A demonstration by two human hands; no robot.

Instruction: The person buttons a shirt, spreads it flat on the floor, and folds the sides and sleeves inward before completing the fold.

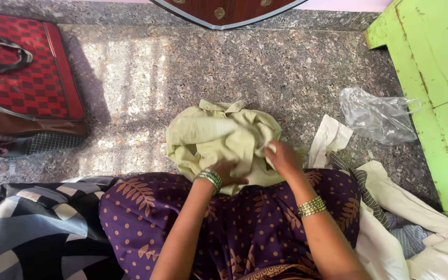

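Observation:
A crumpled pale green shirt (pixel 219 137) with a collar lies on the speckled stone floor (pixel 182 67), its near edge over my lap. My left hand (pixel 229 173) rests on the shirt's near edge, fingers curled onto the cloth. My right hand (pixel 282 156) pinches a fold at the shirt's right side. Both wrists carry green and gold bangles. My lap is covered by purple dotted cloth with orange leaf prints (pixel 245 223).
A red checkered bag (pixel 24 83) sits at the far left. A clear plastic bag (pixel 377 116) lies right of the shirt, by a green wooden panel (pixel 436 78). White and striped clothes (pixel 405 218) are piled at my right; a dark patterned cloth (pixel 32 228) at my left.

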